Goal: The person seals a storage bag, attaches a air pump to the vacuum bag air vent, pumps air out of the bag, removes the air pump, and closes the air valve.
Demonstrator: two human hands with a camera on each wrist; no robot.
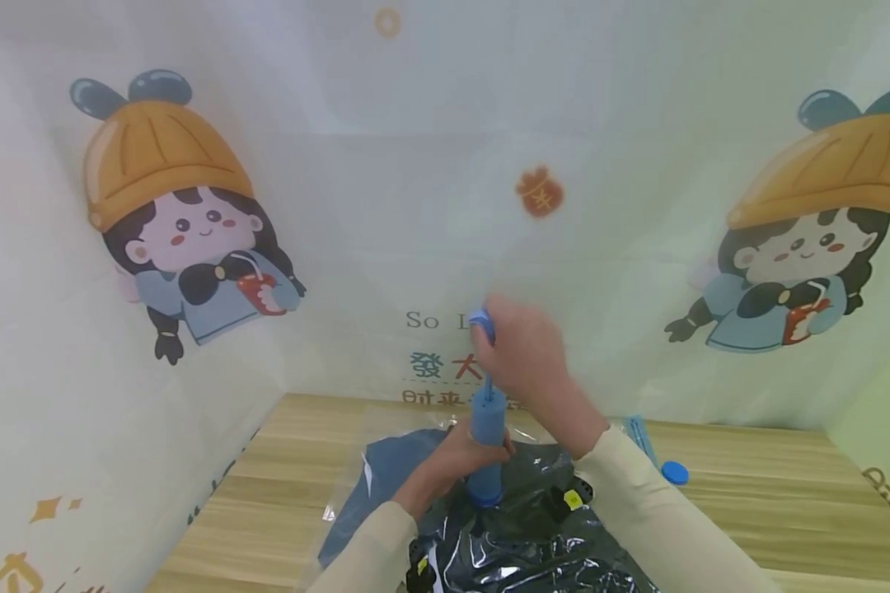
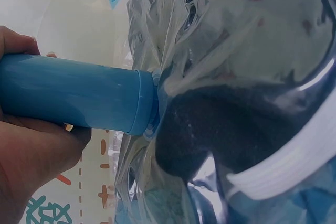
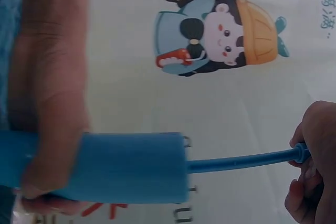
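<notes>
Gripping the smooth blue plastic cylinder of a hand pump [image 1: 486, 441] at lower centre, the left hand [image 1: 456, 461] wraps its barrel, seemingly to keep it upright on the crinkled, glossy clear plastic bag of dark clothes [image 1: 519, 535] lying on the pale wooden table [image 1: 749, 494]. Above it, the right hand [image 1: 526, 354] curls round the handle atop the pump's thin rod, drawn out

One blue pump [image 1: 486, 441], one vacuum bag [image 1: 519, 527], one blue cap [image 1: 675, 472], two hands.
</notes>
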